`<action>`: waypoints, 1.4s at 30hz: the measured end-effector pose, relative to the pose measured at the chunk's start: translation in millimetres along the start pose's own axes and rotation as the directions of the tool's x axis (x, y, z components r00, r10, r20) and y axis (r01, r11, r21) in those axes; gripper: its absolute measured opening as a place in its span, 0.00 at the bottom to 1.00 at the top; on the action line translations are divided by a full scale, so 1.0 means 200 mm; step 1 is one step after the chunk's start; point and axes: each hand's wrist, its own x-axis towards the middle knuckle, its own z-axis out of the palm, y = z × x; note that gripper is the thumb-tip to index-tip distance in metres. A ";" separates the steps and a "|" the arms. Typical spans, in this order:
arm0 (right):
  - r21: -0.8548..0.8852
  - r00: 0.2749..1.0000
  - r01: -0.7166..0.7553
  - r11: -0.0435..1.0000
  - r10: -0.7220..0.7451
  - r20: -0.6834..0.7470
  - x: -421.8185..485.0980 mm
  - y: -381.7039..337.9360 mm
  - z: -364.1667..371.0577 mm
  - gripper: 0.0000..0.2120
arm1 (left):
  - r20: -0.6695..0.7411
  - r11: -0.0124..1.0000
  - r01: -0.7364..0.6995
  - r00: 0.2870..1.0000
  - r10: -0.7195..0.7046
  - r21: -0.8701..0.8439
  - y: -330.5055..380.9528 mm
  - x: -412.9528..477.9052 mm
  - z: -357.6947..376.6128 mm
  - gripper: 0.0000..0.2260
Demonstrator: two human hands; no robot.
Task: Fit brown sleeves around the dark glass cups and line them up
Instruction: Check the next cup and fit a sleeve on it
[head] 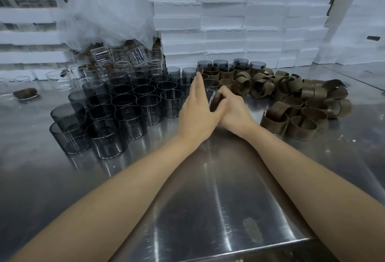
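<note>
Both hands meet at the middle of the steel table [208, 188] around one dark glass cup [212, 92]. My left hand [198, 111] lies flat against the cup's left side with its fingers stretched forward. My right hand [233, 111] curls around the cup's right side. Whether a sleeve is on this cup is hidden by the hands. Several bare dark glass cups [125, 105] stand in rows to the left. A loose heap of brown sleeves [298, 103] lies to the right. Several sleeved cups [227, 67] stand lined up behind the hands.
White foam boxes [229, 21] are stacked along the back and at the right. Crumpled clear plastic [108, 7] hangs over clear glass cups [125, 55] at the back left. A single brown piece [26, 92] lies at the far left. The table's front edge runs near the bottom.
</note>
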 end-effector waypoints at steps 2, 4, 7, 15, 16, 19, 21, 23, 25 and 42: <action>0.043 0.999 -0.047 0.998 0.047 0.017 0.01 0.00 0.01 0.19 | 0.043 0.978 0.077 0.997 -0.070 -0.195 -0.02 0.04 -0.03 0.36; 0.175 0.991 -0.122 0.977 0.110 0.079 0.02 0.01 0.00 0.21 | 0.149 0.899 0.181 0.980 -0.131 -0.399 -0.04 0.06 -0.05 0.30; 0.425 0.966 -0.242 0.872 0.177 0.186 0.03 0.03 -0.03 0.22 | 0.282 0.842 0.216 0.956 -0.079 -0.495 -0.06 0.06 -0.05 0.27; 0.584 0.901 -0.401 0.706 0.191 0.389 0.05 0.05 -0.07 0.15 | 0.248 0.800 0.089 0.966 0.076 -0.593 -0.10 0.05 -0.02 0.26; 0.571 0.892 -0.422 0.704 0.211 0.400 0.06 0.06 -0.07 0.22 | 0.217 0.805 0.075 0.974 0.068 -0.589 -0.09 0.05 -0.02 0.26; 0.567 0.881 -0.446 0.692 0.229 0.414 0.06 0.07 -0.08 0.30 | 0.141 0.776 0.087 0.990 0.002 -0.625 -0.08 0.04 -0.02 0.22; 0.569 0.876 -0.458 0.683 0.240 0.418 0.06 0.07 -0.08 0.31 | 0.137 0.739 0.133 0.989 -0.055 -0.660 -0.08 0.04 -0.02 0.20; 0.553 0.880 -0.457 0.697 0.260 0.398 0.06 0.07 -0.07 0.33 | 0.133 0.733 0.155 0.987 -0.088 -0.663 -0.09 0.05 -0.02 0.18; 0.582 0.882 -0.468 0.665 0.309 0.356 0.07 0.07 -0.06 0.33 | 0.139 0.693 0.171 0.985 -0.103 -0.700 -0.09 0.05 -0.03 0.16; -0.203 0.849 -0.504 0.840 0.437 -0.299 0.21 0.21 -0.07 0.19 | 0.288 0.536 0.319 0.947 -0.143 -0.781 -0.08 0.04 -0.03 0.11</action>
